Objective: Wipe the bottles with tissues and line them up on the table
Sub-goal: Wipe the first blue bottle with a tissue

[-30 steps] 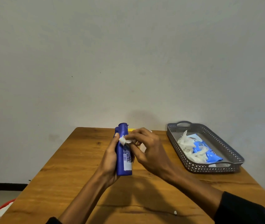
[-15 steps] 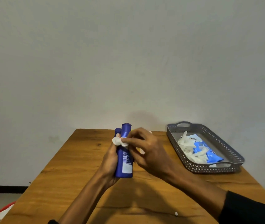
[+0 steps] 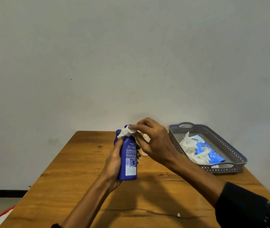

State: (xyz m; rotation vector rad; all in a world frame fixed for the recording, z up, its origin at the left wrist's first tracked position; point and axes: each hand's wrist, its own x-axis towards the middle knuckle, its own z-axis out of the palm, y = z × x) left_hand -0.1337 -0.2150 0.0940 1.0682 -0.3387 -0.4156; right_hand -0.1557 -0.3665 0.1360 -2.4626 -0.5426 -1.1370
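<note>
Gripping blue bottle (image 3: 128, 158) upright above tabletop (image 3: 75, 175) centre, left hand (image 3: 114, 163) curls round it; right hand (image 3: 154, 142) pinches tissue (image 3: 125, 132) against bottle's top. Grey tray (image 3: 233, 152) at right edge.

A wooden table (image 3: 75, 175) carries a grey tray (image 3: 233, 155) at its right.

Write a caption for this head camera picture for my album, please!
Left hand holds a blue bottle while right hand wipes its top with a tissue.

Left hand (image 3: 114, 163) grips upright blue bottle (image 3: 128, 159); right hand (image 3: 154, 142) pinches tissue (image 3: 125, 132) against its top.
</note>
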